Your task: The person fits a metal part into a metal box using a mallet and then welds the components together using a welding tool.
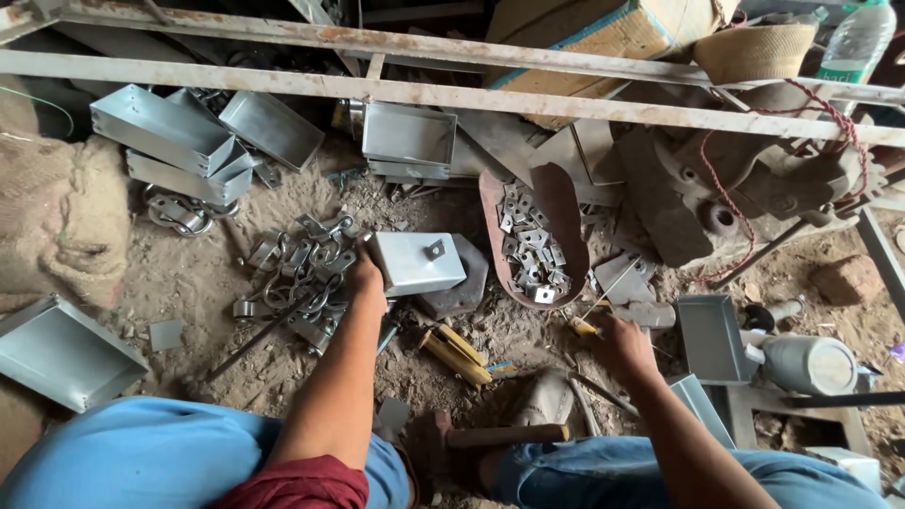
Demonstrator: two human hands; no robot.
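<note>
Head view: the left hand [366,273] grips the left end of a grey sheet-metal box [418,262] resting on a flat block on the dirt floor. The right hand [622,341] closes around a yellow-handled screwdriver [603,303], just beside a rusty scoop [533,231] filled with small metal brackets.

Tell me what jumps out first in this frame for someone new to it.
The left hand rests on a small grey metal box in the middle of the dirt floor. The right hand holds a yellow-handled screwdriver just beside it. Behind them sits a rusty scoop full of small metal brackets, with a heap of metal clasps left of the box.
</note>
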